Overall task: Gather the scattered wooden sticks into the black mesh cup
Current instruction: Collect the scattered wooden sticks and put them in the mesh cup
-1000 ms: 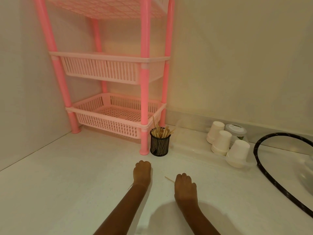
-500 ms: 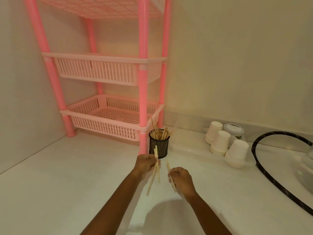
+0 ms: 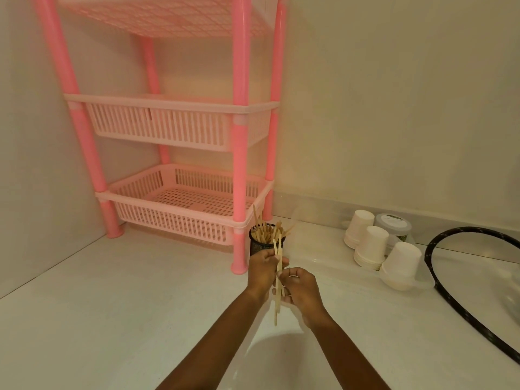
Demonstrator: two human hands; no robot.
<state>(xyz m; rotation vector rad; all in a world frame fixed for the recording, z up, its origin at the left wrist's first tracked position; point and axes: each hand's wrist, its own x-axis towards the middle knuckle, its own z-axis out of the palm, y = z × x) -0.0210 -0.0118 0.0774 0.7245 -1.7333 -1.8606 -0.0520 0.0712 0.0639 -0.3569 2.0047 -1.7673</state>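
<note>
The black mesh cup (image 3: 256, 243) stands on the white counter by the pink rack's front leg, with several wooden sticks standing in it. My left hand (image 3: 263, 270) and my right hand (image 3: 299, 287) meet just in front of the cup, lifted off the counter. Together they pinch a small bundle of wooden sticks (image 3: 278, 280) held nearly upright, its top in front of the cup's rim and its lower end hanging below my hands. The cup's lower right part is hidden behind my left hand.
A pink three-tier basket rack (image 3: 183, 204) fills the back left corner. Three upturned white paper cup stacks (image 3: 371, 246) and a lidded tub (image 3: 394, 223) lie to the right. A black hoop (image 3: 461, 302) rests at far right.
My hands rose from the counter with sticks picked up, then came together near the cup. The separate sticks now form one upright bundle between both hands.
</note>
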